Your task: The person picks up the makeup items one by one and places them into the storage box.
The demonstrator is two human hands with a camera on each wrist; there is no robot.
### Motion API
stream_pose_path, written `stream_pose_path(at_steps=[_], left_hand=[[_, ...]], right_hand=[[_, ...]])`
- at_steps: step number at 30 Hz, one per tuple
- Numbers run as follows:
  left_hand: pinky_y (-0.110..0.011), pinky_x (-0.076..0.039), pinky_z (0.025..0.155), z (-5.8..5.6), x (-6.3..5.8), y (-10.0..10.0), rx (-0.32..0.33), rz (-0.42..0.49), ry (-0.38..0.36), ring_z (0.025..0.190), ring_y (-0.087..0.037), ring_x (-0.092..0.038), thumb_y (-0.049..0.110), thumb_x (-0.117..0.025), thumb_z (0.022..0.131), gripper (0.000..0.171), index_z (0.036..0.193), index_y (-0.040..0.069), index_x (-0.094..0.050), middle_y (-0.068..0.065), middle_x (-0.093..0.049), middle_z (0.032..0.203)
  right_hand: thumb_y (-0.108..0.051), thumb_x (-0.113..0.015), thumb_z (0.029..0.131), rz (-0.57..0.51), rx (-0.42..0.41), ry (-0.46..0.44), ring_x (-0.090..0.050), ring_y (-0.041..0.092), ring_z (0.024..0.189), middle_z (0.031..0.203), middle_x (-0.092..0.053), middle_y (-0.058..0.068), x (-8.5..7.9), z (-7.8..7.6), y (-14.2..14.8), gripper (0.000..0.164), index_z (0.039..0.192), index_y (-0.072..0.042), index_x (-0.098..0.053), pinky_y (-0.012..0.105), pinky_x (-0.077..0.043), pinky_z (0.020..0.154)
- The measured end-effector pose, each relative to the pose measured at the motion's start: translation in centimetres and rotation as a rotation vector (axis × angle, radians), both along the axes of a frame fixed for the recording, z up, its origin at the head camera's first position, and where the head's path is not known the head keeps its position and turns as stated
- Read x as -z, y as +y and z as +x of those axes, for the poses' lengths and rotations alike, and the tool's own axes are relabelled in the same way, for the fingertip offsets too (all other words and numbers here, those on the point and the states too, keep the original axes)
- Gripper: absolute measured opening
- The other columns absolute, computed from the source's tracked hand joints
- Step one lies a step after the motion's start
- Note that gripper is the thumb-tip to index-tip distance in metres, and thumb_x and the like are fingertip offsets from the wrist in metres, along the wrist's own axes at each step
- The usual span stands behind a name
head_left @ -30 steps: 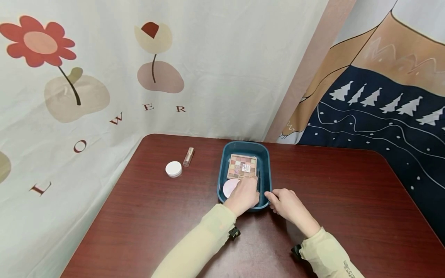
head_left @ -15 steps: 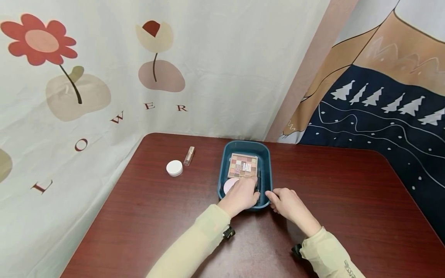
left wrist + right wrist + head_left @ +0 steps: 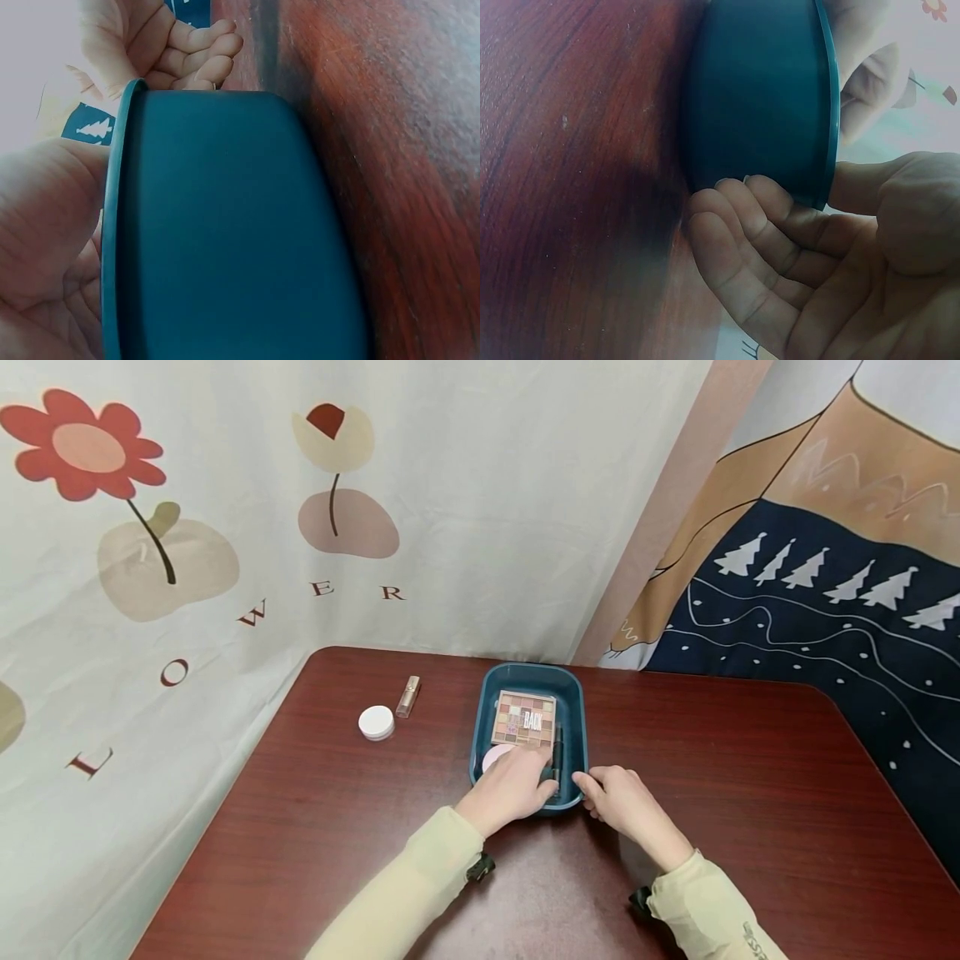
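My left hand (image 3: 506, 789) reaches over the near rim of a dark blue plastic tray (image 3: 579, 710), with fingers down inside it. Beside its fingertips lies a slim black pen-shaped stick (image 3: 557, 752), along the tray's right side. The hand partly covers a pale pink round item (image 3: 495, 755). Behind them, an eyeshadow palette (image 3: 523, 718) marked "BACK" lies in the tray. At the near right corner my right hand (image 3: 622, 797) pinches the tray's rim, thumb on top; the right wrist view shows its curled fingers (image 3: 727, 255) against the outer wall.
Left of the tray on the dark red wooden table (image 3: 300, 827) stand a white-lidded round jar (image 3: 377, 723) and a small lipstick-like tube (image 3: 408, 697). A flower-print curtain (image 3: 487, 510) hangs behind the table's back edge, with a dark tree-print cloth (image 3: 810, 618) at right.
My left hand has drawn slightly left, away from the black stick, more of which now shows. My right hand has stayed at the tray's corner.
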State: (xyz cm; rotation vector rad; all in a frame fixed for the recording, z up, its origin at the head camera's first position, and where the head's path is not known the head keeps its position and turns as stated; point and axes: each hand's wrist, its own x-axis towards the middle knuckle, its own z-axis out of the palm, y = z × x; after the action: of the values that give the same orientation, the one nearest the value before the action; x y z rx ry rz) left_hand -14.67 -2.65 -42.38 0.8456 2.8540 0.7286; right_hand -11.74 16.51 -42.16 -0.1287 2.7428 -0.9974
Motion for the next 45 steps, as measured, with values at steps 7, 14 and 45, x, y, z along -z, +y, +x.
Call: stream_pose_path(at_steps=[7, 14, 45], left_hand=[[-0.022, -0.039, 0.059, 0.2, 0.1, -0.7, 0.055, 0.035, 0.042, 0.065, -0.010, -0.048, 0.021, -0.073, 0.097, 0.024, 0.079, 0.014, -0.058, 0.005, -0.050, 0.070], [-0.026, -0.048, 0.071, 0.6, 0.0, -1.4, 0.093, 0.033, 0.126, 0.077, -0.014, -0.058, 0.022, -0.071, 0.098, 0.014, 0.090, 0.011, -0.069, -0.002, -0.065, 0.085], [-0.033, -0.052, 0.081, 0.7, 0.5, -4.6, 0.076, 0.108, 0.313, 0.091, -0.017, -0.056, 0.015, -0.069, 0.096, 0.006, 0.090, 0.013, -0.069, 0.001, -0.061, 0.090]], right_hand=[[-0.021, -0.058, 0.106, 0.004, 0.000, -0.002, -0.060, 0.012, 0.059, 0.065, -0.063, 0.002, 0.0, 0.0, 0.0, 0.035, 0.074, -0.006, -0.065, 0.031, -0.050, 0.060], [-0.021, -0.058, 0.106, 0.003, 0.004, -0.005, -0.060, 0.012, 0.059, 0.065, -0.063, 0.003, 0.0, 0.0, 0.0, 0.036, 0.074, -0.007, -0.064, 0.031, -0.049, 0.060], [-0.022, -0.058, 0.106, 0.005, 0.004, 0.007, -0.060, 0.012, 0.060, 0.066, -0.062, 0.001, 0.1, 0.1, 0.0, 0.036, 0.073, -0.008, -0.064, 0.031, -0.049, 0.062]])
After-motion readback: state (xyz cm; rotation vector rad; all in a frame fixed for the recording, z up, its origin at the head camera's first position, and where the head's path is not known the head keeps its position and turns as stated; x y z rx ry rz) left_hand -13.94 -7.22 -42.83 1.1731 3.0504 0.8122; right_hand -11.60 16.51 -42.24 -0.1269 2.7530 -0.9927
